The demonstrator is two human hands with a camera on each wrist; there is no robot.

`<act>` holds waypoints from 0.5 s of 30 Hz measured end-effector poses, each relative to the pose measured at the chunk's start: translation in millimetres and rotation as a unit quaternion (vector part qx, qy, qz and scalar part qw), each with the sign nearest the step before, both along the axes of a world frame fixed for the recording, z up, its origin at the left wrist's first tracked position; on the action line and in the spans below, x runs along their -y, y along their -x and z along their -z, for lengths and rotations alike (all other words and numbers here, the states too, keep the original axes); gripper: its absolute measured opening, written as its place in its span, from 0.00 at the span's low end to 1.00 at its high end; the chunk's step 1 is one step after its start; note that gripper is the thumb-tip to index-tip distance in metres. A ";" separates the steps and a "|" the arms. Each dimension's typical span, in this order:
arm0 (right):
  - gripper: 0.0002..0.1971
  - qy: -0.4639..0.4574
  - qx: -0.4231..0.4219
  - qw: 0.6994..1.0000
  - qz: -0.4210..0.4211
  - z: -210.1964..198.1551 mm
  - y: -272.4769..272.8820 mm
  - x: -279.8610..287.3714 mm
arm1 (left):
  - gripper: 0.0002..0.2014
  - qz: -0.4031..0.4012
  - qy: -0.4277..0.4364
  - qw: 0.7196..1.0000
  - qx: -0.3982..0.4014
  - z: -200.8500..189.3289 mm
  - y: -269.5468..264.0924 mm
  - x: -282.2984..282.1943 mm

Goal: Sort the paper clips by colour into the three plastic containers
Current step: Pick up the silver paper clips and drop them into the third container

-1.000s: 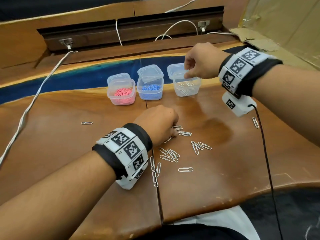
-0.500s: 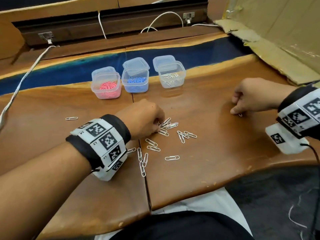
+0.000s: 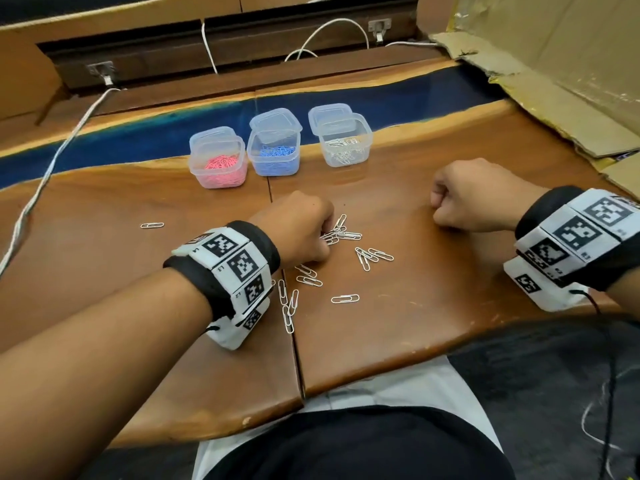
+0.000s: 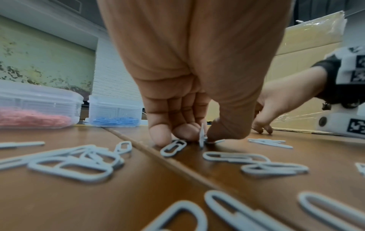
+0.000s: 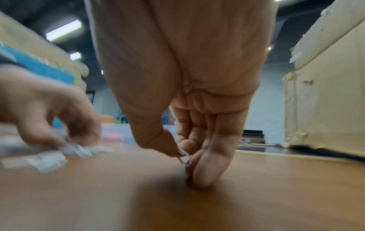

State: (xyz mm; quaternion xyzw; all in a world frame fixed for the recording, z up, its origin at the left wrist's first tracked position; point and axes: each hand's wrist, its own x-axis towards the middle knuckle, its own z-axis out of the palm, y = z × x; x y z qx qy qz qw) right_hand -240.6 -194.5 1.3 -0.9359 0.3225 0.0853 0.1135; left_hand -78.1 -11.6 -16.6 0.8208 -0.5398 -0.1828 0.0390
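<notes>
- Left hand (image 3: 298,230) reaches forward, knuckles up, fingers curled down; thumb and fingers (image 4: 185,132) pinch a clip (image 4: 201,137) upright.
- Right hand (image 3: 474,195), right of the left hand, fisted, pinches a clip (image 5: 184,157) between thumb and fingertips (image 5: 203,173).

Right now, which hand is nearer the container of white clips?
Right. The right hand sits just in front of the white-clip container, slightly to its right; the left hand is farther back, at the loose clips.
</notes>
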 end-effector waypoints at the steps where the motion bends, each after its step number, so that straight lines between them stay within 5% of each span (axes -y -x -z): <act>1: 0.07 -0.023 0.011 1.000 -0.018 -2.5 -4.2 -7.7 | 0.10 0.001 -0.004 1.000 0.002 -0.1 0.4 -0.2; 5: 0.07 -0.148 0.037 0.984 -0.095 -8.0 -26.6 -41.9 | 0.10 0.017 -0.024 0.999 0.039 -1.3 4.5 -0.5; 15: 0.15 -0.111 0.019 0.959 -0.259 7.0 -62.5 -59.0 | 0.14 0.050 0.000 0.997 0.058 -4.6 4.6 -7.2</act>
